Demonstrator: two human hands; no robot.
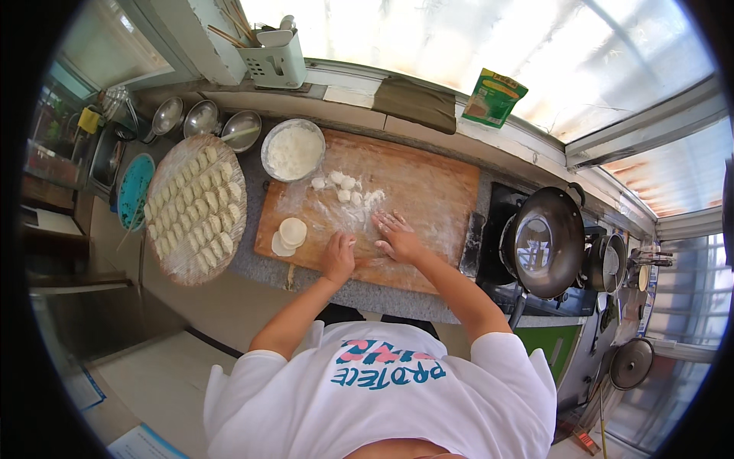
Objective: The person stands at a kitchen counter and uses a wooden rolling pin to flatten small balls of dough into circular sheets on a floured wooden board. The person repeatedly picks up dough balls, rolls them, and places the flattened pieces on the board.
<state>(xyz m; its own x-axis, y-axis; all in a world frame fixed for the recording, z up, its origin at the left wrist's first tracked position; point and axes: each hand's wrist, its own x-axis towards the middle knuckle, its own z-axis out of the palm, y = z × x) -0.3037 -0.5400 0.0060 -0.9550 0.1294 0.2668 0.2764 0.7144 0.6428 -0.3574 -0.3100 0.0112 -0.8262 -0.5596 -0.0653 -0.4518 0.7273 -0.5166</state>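
On the floured wooden board (428,183) my right hand (396,236) lies palm down with its fingers stretched out and dusted white. Beside it, near the board's front edge, my left hand (338,256) is closed with curled fingers; whether anything is inside cannot be seen. Several small white dough pieces (345,183) sit in loose flour beyond both hands. Left of my left hand, round flat dough wrappers (293,231) are stacked and overlap one another. A metal bowl of flour (293,150) stands at the board's far left corner.
At left, a round tray (200,269) carries rows of dumplings, with a teal basin (136,187) beyond it. Metal bowls (202,119) line the back wall. To the right a wok (544,241) sits on the stove. A green packet (495,98) stands on the sill.
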